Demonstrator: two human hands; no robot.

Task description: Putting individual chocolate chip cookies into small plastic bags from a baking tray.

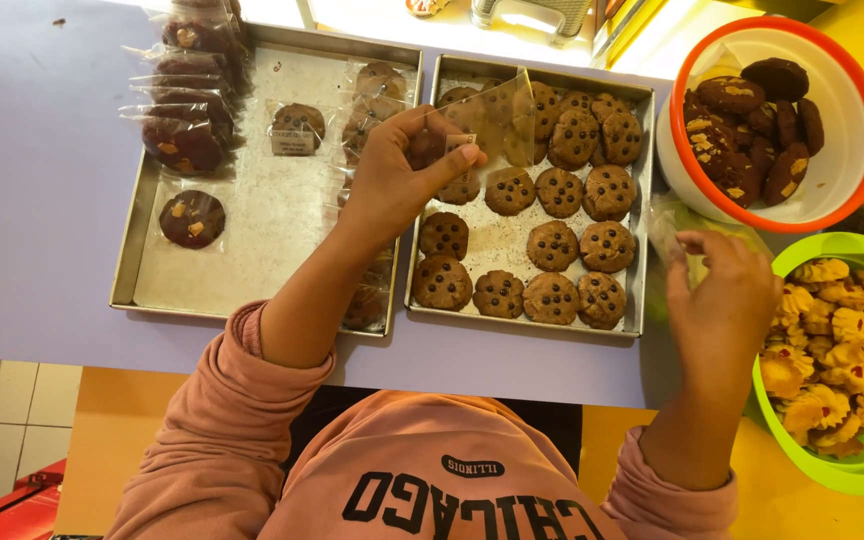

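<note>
Left hand (397, 175): your fingers pinched a clear plastic bag (497, 120) over the cookie tray (642, 215) | Right hand (722, 290): your fingers, partly curled, touched clear bags (672, 235) beside the green bowl (857, 470) on the worktop (42, 200).

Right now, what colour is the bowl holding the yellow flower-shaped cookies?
Bright green bowl, seen best in the head view, beside the right hand.
</note>
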